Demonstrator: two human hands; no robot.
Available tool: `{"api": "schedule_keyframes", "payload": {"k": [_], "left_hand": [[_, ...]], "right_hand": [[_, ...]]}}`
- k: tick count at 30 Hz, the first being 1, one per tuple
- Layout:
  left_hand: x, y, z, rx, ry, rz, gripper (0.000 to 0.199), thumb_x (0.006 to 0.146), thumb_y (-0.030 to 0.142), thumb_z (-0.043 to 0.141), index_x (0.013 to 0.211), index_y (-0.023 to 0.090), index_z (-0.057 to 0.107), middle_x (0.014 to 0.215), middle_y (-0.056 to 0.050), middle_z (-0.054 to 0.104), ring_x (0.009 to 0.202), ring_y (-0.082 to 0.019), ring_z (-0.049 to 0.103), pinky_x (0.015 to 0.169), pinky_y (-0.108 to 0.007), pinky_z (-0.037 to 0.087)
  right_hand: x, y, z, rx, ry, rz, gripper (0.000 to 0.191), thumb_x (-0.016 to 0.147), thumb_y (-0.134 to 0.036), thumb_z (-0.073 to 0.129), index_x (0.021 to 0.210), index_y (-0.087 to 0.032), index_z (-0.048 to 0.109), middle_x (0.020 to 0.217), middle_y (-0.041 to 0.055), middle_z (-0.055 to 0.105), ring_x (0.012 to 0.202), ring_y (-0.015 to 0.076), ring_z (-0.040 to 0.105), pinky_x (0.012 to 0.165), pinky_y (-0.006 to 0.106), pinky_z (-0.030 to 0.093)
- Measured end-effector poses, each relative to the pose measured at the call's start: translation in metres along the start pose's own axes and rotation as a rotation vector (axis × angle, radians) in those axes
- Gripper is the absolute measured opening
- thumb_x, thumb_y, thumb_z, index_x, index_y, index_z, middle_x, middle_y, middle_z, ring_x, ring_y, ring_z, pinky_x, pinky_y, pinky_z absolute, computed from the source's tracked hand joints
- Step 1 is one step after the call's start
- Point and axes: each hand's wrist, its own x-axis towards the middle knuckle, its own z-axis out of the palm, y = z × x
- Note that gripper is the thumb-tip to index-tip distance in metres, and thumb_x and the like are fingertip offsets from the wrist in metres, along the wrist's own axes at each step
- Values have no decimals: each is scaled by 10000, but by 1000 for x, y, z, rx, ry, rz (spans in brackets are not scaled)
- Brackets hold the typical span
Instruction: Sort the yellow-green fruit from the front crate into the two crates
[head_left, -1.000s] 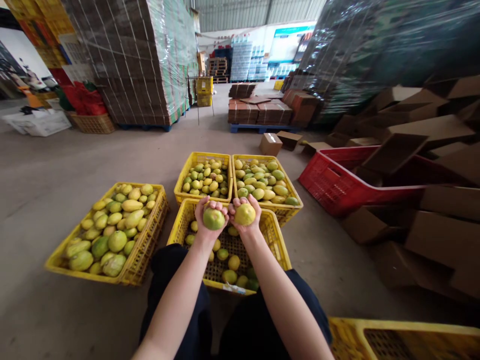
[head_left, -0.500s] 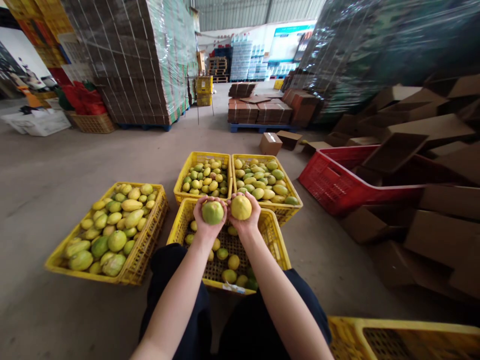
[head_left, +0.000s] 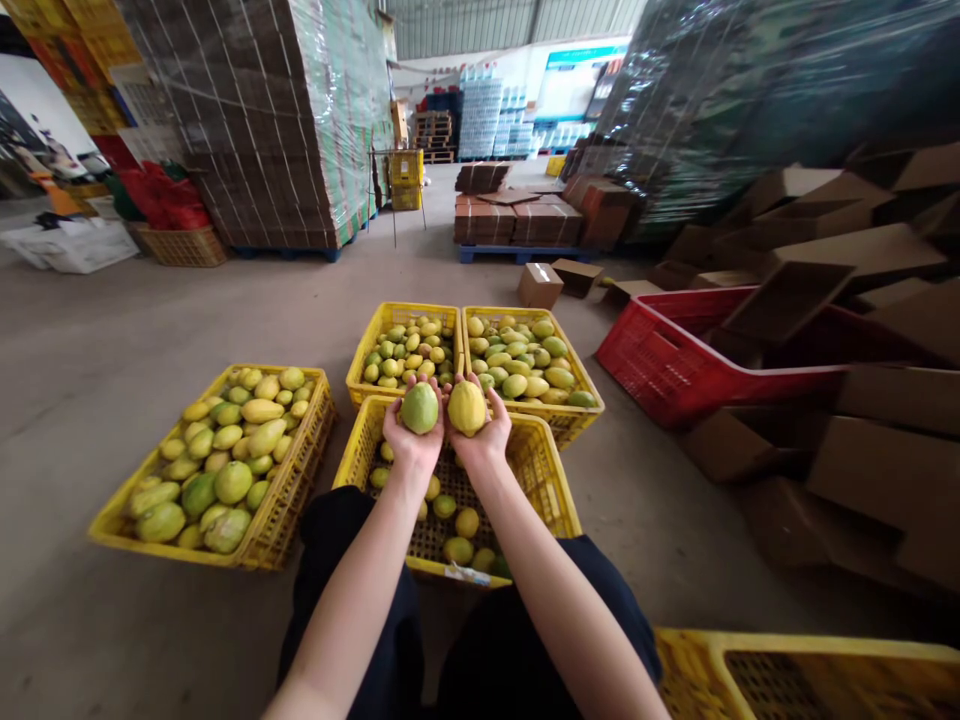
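Observation:
My left hand (head_left: 411, 440) cups a green fruit (head_left: 419, 408) in its upturned palm, fingers curled behind it. Right beside it, my right hand (head_left: 482, 436) holds a yellow fruit (head_left: 467, 408) the same way. Both hands are above the near yellow crate (head_left: 551, 475), which has several fruits (head_left: 444, 507) scattered over its bottom. Beyond it, two yellow crates of green and yellow fruit stand side by side, a left one (head_left: 360, 362) and a right one (head_left: 589, 405). Another yellow crate (head_left: 319, 430), heaped with larger fruit, stands to the left.
A red crate (head_left: 652, 360) with cardboard in it stands at the right, among loose cardboard boxes (head_left: 885, 470). Another yellow crate (head_left: 825, 645) is at the lower right. A small carton (head_left: 540, 286) and a blue pallet (head_left: 521, 252) with stacked cardboard lie farther ahead.
Both hands have moved slightly up and left with their fruits. The fruits are tilted more upright, and more of the palms and fingertips shows.

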Motion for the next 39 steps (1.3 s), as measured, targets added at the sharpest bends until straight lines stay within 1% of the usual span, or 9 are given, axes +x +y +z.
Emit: {"api": "schedule_keyframes", "payload": {"k": [6, 10, 13, 20, 26, 32, 35, 37, 39], "left_hand": [[3, 0, -3, 23, -28, -3, 329, 816, 216, 442, 1004, 148, 702, 935, -77, 725, 947, -197, 696, 849, -294, 561], [6, 1, -6, 60, -54, 14, 295, 802, 204, 441, 908, 160, 712, 896, -70, 730, 914, -189, 703, 848, -293, 560], [7, 2, -7, 43, -34, 5, 282, 796, 199, 444, 860, 157, 715, 897, -73, 729, 910, -190, 701, 830, -287, 558], [7, 4, -7, 46, -32, 11, 270, 783, 194, 453, 839, 166, 715, 878, -62, 723, 892, -181, 691, 827, -281, 550], [6, 5, -6, 31, -19, -11, 269, 794, 192, 440, 813, 166, 707, 837, -58, 719, 823, -170, 694, 777, -269, 558], [9, 4, -10, 54, -39, 2, 251, 777, 190, 458, 816, 170, 706, 826, -56, 721, 815, -172, 699, 775, -275, 564], [15, 5, -15, 65, -67, 10, 252, 771, 197, 461, 831, 179, 705, 834, -50, 725, 819, -170, 705, 772, -274, 571], [20, 9, -18, 79, -99, 48, 244, 755, 202, 472, 841, 190, 700, 832, -41, 725, 824, -166, 708, 773, -269, 574], [25, 16, -19, 82, -121, 98, 243, 735, 211, 484, 855, 197, 695, 810, -37, 721, 827, -167, 710, 773, -266, 575]], "right_hand": [[-6, 0, 7, 3, 48, 4, 346, 821, -257, 505, 1121, -196, 667, 840, 28, 764, 693, 199, 708, 740, 366, 600], [-8, 0, 8, -8, 47, 8, 336, 805, -231, 510, 1094, -194, 678, 839, 28, 766, 686, 199, 710, 695, 341, 601], [-9, 0, 8, -14, 48, 11, 329, 785, -202, 515, 1063, -193, 690, 831, 28, 765, 685, 197, 707, 681, 332, 602], [-9, 1, 8, -34, 50, 18, 253, 752, -193, 537, 947, -202, 698, 804, 22, 754, 694, 196, 701, 750, 373, 606], [-8, 2, 7, -39, 66, 18, 154, 748, -188, 541, 825, -193, 674, 814, 29, 758, 681, 182, 696, 692, 327, 605], [-7, 1, 4, -59, 34, 16, 162, 724, -199, 563, 842, -200, 673, 833, 28, 758, 699, 186, 703, 716, 342, 608], [-6, -1, 4, -70, 35, 22, 189, 728, -196, 564, 882, -201, 673, 819, 25, 755, 706, 196, 707, 689, 344, 611], [-4, 2, 1, -118, 60, 52, 189, 750, -198, 555, 902, -195, 667, 802, 25, 749, 682, 189, 697, 635, 320, 605], [0, 8, -7, -226, 135, 119, 158, 794, -224, 539, 898, -198, 655, 777, 14, 734, 647, 163, 677, 586, 276, 586]]}}
